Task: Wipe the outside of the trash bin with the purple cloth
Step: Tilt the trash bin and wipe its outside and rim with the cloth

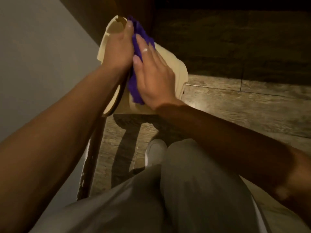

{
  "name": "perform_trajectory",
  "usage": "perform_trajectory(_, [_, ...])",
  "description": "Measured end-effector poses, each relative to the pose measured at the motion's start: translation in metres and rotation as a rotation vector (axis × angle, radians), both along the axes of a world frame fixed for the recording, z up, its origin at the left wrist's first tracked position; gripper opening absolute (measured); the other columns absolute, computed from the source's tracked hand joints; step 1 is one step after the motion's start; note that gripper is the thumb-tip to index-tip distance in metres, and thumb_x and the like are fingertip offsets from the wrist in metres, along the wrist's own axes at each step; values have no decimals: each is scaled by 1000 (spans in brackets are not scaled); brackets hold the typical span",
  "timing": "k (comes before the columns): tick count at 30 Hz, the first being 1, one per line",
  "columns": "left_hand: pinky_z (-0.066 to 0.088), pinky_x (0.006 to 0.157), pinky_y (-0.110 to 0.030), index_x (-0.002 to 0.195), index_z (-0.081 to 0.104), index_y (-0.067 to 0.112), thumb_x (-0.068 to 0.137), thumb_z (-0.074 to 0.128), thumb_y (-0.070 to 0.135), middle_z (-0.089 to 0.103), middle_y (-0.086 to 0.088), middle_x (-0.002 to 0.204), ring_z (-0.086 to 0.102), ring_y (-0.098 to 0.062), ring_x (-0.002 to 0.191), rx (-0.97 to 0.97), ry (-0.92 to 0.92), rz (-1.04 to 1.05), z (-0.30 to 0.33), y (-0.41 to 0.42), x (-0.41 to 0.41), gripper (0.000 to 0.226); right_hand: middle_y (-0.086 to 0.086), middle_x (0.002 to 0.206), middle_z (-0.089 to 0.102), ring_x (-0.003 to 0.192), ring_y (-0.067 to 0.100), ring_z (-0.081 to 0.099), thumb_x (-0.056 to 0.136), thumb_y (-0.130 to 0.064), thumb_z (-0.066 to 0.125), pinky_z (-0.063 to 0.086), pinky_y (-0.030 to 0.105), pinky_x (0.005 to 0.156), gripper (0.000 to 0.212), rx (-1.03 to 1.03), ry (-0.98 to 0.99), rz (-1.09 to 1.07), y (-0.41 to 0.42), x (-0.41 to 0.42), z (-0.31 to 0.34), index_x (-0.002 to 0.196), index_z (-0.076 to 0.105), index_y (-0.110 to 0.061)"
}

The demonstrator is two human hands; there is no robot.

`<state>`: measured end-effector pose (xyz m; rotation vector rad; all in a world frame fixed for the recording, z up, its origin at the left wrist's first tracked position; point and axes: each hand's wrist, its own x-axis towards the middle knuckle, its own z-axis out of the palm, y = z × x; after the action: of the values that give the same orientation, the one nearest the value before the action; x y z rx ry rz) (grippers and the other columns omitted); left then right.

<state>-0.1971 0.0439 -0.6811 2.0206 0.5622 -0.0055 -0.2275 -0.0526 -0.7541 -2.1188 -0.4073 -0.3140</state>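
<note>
Head view: we are tipping the cream bin (pixel 170 64) on the wood floor (pixel 235 105), beside the grey wall (pixel 33 56). Our left hand (pixel 117 49) is gripping its rim. Our right hand (pixel 154 76) is pressing flat, fingers spread, holding the cloth (pixel 134 81) against the bin's side. A white shoe (pixel 154 152) is showing below.

Dim light; grey wall (pixel 42 47) left, wood-plank floor (pixel 244 106), dark baseboard (pixel 89 162).

bare forearms, light grey trousers (pixel 185 190), a white shoe (pixel 155 153).
</note>
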Motion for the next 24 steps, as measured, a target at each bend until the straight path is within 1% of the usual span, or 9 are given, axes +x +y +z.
perform_trajectory(2, [51, 76, -28, 85, 65, 21, 108, 37, 44, 64, 3, 76, 63, -11, 75, 16, 14, 20, 2, 5, 1, 43, 14, 155, 51, 145, 35, 47, 109, -38, 33, 45, 54, 113, 53, -11, 69, 17, 9, -3, -4, 156, 41, -13])
perform_trajectory(5, [51, 78, -29, 96, 69, 18, 104, 48, 44, 70, -1, 93, 66, -11, 85, 100, 58, 57, 0, 19, 1, 35, 7, 159, 48, 148, 31, 41, 108, -43, 34, 40, 53, 116, 53, -133, 210, -41, -11, 19, -30, 157, 40, -23])
perform_trajectory(8, [47, 71, -28, 110, 68, 12, 100, 55, 38, 65, -2, 102, 61, -10, 85, 128, 93, 66, -3, 28, -7, 31, 6, 144, 59, 127, 30, 59, 108, -43, 37, 52, 48, 102, 48, -113, 457, -244, -45, 36, -69, 151, 44, -23])
perform_trajectory(12, [46, 74, -30, 111, 66, 10, 100, 54, 35, 61, 1, 98, 57, -12, 87, 129, 80, 44, -2, 29, -19, 30, 11, 120, 68, 111, 35, 66, 111, -36, 33, 54, 47, 96, 38, -11, 846, -374, -72, 16, -100, 142, 49, -24])
perform_trajectory(15, [51, 75, -32, 107, 63, 15, 101, 53, 35, 60, 4, 94, 58, -11, 87, 151, 80, -9, 1, 25, -15, 23, 7, 124, 66, 114, 29, 64, 107, -34, 44, 52, 43, 95, 34, -94, 726, -405, -77, 17, -92, 140, 51, -25])
perform_trajectory(19, [57, 93, -45, 114, 64, 12, 102, 52, 37, 70, -12, 112, 69, -27, 102, 272, 110, -189, 6, 3, 4, 31, 1, 138, 56, 121, 19, 57, 94, -41, 62, 51, 33, 94, 43, -39, 399, -315, -85, 31, -57, 135, 57, -31])
perform_trajectory(20, [58, 91, -44, 111, 65, 13, 102, 52, 40, 71, -10, 109, 70, -25, 100, 278, 127, -258, 7, -2, 13, 32, 0, 137, 56, 119, 17, 57, 92, -43, 61, 50, 28, 91, 44, 1, 311, -252, -80, 33, -46, 135, 58, -31])
perform_trajectory(22, [58, 73, -35, 103, 64, 22, 101, 51, 51, 69, 0, 95, 70, -13, 85, 286, 169, -415, 12, -3, 26, 32, 0, 137, 56, 117, 14, 56, 92, -47, 57, 43, 18, 82, 48, -19, 184, -151, -67, 42, -29, 137, 57, -30])
perform_trajectory(24, [47, 64, -23, 116, 60, 25, 98, 48, 62, 64, 5, 98, 63, -2, 81, 397, 243, -558, 15, 13, 18, 42, 3, 141, 54, 120, 18, 54, 98, -47, 52, 43, 21, 83, 49, -147, 188, -108, -64, 53, -25, 143, 53, -29])
